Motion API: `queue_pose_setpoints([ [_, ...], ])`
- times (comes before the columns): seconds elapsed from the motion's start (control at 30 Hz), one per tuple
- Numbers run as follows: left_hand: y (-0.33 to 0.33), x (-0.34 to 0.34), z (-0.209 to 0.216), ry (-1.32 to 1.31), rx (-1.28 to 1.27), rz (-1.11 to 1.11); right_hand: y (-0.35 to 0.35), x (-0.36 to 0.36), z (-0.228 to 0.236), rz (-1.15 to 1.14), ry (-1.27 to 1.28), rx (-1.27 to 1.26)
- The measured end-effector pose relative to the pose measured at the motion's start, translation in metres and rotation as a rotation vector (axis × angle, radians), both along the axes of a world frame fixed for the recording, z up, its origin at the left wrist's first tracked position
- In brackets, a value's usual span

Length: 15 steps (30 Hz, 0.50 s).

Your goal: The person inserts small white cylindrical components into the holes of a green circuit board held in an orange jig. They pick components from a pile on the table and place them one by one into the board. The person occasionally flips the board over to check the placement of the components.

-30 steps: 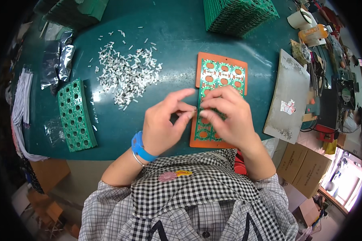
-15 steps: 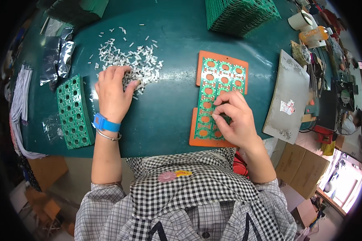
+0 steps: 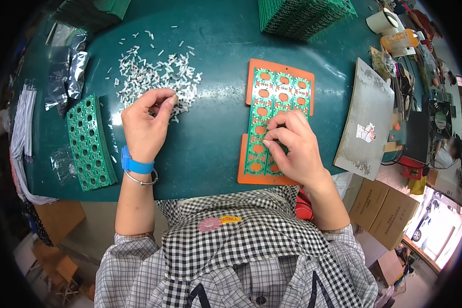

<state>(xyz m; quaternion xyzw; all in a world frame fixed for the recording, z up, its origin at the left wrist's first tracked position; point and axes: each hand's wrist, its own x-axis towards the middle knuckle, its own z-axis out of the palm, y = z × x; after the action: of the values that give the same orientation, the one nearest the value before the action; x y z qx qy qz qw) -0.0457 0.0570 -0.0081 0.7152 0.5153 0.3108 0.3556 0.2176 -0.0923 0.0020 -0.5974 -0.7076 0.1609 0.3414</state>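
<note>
Dark green matting covers the workbench, smooth with a dull sheen, and its near edge runs just above the person's checked shirt. On it, right of centre, lies a green circuit board panel seated in a flat orange carrier. The panel's long axis runs away from the person and leans slightly to the right, its far end pointing toward a stack of green boards at the back edge. The panel is a narrow strip pierced by two columns of round holes through which the orange shows; the carrier is a thin rigid plate with rounded corners and a notch on its left side.

The right hand rests on the near half of the panel, fingers bunched together with thumb and forefinger pressed on the board's surface; whether they pinch a part is too small to tell. The left hand, wearing a blue wrist strap and a thin metal bangle, sits at the near edge of a loose heap of small white components, thumb and forefinger tips closed together on one of them.

Left of that hand stands another stack of perforated green panels. A grey, scuffed metal plate lies to the right of the carrier.
</note>
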Motion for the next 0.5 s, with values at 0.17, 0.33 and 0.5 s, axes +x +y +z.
queue_pose_setpoints([
  [0.17,-0.012,0.003,0.003,-0.345,-0.300,-0.118,0.002,-0.005,-0.002,0.020,-0.051,0.045],
  [0.33,-0.034,0.016,0.007,-0.490,-0.438,-0.293,0.004,-0.006,0.001,0.058,-0.095,0.040],
  [0.5,-0.051,0.030,0.005,-0.564,-0.537,-0.352,0.005,-0.001,0.007,0.091,-0.031,-0.002],
])
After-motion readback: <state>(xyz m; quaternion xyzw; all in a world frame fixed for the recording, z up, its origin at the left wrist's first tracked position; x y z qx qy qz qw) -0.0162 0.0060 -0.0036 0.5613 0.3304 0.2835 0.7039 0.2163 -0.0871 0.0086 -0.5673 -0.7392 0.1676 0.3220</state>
